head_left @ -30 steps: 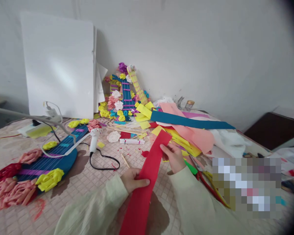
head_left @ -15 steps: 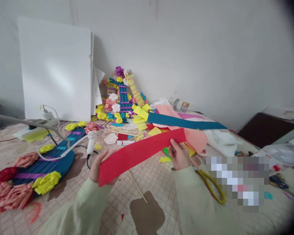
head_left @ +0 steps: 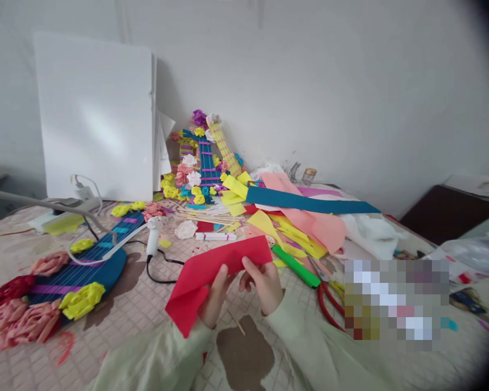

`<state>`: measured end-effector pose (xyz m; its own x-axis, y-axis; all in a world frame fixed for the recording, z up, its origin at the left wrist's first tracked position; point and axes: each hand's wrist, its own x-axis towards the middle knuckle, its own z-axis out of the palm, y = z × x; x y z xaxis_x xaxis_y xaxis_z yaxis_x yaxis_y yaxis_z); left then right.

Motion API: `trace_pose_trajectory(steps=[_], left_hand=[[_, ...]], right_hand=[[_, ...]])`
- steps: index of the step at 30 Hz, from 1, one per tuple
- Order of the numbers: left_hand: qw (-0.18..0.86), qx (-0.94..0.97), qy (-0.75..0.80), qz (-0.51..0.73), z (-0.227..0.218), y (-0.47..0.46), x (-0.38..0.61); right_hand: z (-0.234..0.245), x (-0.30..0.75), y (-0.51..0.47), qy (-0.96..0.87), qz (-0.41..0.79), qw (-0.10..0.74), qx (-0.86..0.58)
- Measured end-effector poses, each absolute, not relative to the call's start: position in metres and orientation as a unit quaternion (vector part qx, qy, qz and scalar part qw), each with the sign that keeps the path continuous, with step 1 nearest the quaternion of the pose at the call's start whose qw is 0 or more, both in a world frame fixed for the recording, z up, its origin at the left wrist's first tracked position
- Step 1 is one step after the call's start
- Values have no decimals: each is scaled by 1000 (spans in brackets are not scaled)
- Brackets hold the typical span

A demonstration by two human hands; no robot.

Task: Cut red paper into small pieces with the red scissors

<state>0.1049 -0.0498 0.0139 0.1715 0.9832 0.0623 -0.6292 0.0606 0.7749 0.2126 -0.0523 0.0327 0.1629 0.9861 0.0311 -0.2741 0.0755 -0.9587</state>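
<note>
Both hands hold a strip of red crepe paper [head_left: 212,271] above the table. My left hand [head_left: 217,297] grips its lower edge near the middle, thumb on top, and the strip's left end bends and hangs down past it. My right hand [head_left: 265,283] pinches the lower edge nearer the right end, thumb against the paper and the other fingers curled. Beneath the hands, a thin wooden stick [head_left: 235,317] lies by a torn brown patch [head_left: 244,353] on the table. Right of my right hand are a green paper roll [head_left: 296,267] and red-handled scissors [head_left: 324,301].
At left lies a blue guitar-shaped craft [head_left: 106,271] with paper flowers, beside a white glue gun [head_left: 152,239] and its black cord. More flowered crafts [head_left: 207,157] lean on the wall. A blue strip [head_left: 309,202] crosses other coloured papers. White boards [head_left: 93,119] stand at back left.
My left hand has slid rightward along the red strip, so the hands are closer together. The strip's left end now folds down. The green roll and scissors have come into fuller view.
</note>
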Motion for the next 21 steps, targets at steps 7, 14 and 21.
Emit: trace_pose_trajectory(steps=[7,14,21], left_hand=[[711,267,281,587,29,-49,95],[714,210,270,611,26,-44,89],[733,172,243,612,33,-44,84]], right_hand=[[24,209,-56,-469,536,548,-439],[33,251,-68,-585,341,515,-526],[-18,376,-120,-578,-72,274,-765]])
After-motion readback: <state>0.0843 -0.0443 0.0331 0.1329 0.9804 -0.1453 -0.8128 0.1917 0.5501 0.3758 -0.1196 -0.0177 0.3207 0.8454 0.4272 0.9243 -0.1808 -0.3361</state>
